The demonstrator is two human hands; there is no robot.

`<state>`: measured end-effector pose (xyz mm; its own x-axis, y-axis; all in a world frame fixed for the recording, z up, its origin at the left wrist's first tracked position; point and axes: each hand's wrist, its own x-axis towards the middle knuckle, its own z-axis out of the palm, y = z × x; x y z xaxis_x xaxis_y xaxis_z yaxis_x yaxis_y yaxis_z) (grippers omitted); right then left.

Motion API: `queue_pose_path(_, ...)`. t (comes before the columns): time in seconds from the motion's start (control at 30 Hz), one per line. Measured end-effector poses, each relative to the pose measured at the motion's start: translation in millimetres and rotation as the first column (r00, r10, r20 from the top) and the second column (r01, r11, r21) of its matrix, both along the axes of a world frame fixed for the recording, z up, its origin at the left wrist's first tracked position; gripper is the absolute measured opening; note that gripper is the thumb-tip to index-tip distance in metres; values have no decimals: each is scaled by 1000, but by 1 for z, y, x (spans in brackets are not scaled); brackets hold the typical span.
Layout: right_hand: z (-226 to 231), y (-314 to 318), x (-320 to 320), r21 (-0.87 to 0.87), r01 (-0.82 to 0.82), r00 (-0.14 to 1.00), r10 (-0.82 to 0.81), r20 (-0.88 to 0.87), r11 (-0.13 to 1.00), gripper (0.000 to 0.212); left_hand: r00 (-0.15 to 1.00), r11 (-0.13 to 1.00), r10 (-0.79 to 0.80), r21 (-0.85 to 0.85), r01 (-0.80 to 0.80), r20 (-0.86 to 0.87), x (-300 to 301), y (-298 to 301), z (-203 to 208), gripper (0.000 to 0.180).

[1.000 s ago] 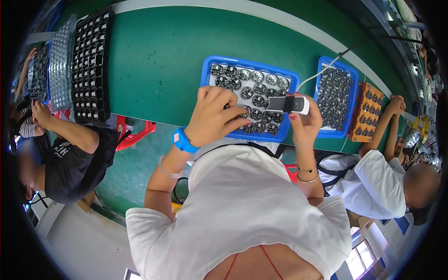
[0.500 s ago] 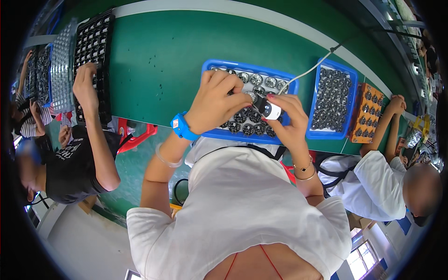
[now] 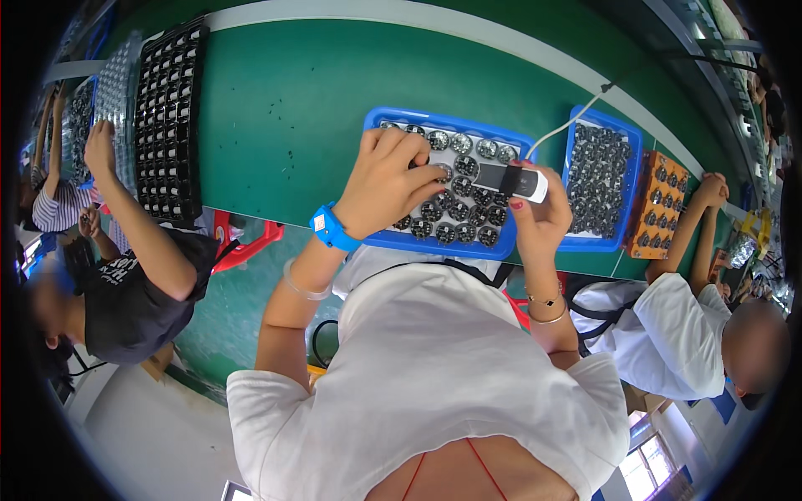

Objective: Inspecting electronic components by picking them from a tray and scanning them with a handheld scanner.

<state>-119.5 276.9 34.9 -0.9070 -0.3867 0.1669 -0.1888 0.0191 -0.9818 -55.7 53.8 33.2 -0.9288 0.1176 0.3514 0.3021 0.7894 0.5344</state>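
Note:
My left hand point(image 3: 391, 177) reaches over a blue tray point(image 3: 451, 120) in front of me, thumb and fingertips pinched on a small round black-and-silver part point(image 3: 443, 173). Many more such parts lie on the tray's white lining. In my right hand point(image 3: 543, 219) is a corded handheld device point(image 3: 528, 182) with a white end, a black middle and a flat grey end. That flat end points left over the parts, close to my left fingertips. Whether it touches one, I cannot tell. A pale cable runs from the device toward the upper right.
To the right stand a second blue tray point(image 3: 637, 167) full of round parts and an orange block point(image 3: 642, 234) holding several parts. A black compartment tray point(image 3: 171, 125) with white pieces lies at the left. Co-workers sit on both sides. Dark specks dot the green tabletop point(image 3: 251, 75).
My right hand and the device have moved right, and the device has turned so its grey end shows. My left hand stays about where it was. The left co-worker's hand moved off the black tray.

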Motion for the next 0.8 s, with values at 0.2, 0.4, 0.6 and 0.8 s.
queue_pose_path(0.2,4,-13,-9,178,-122,959,162,-233,976,39,991,990,133,-59,-132,27,0,-18,6,23)
queue_pose_path(0.4,8,-33,-10,216,-128,925,195,-327,968,43,999,996,33,-83,-31,23,-1,-26,3,17)
queue_pose_path(0.6,8,-41,-10,289,-204,882,303,-361,935,42,989,999,38,-20,-41,-143,4,-17,-1,18)
queue_pose_path(0.8,11,-39,-10,290,-207,904,295,-308,934,39,990,997,74,26,-72,-116,5,-17,2,16)
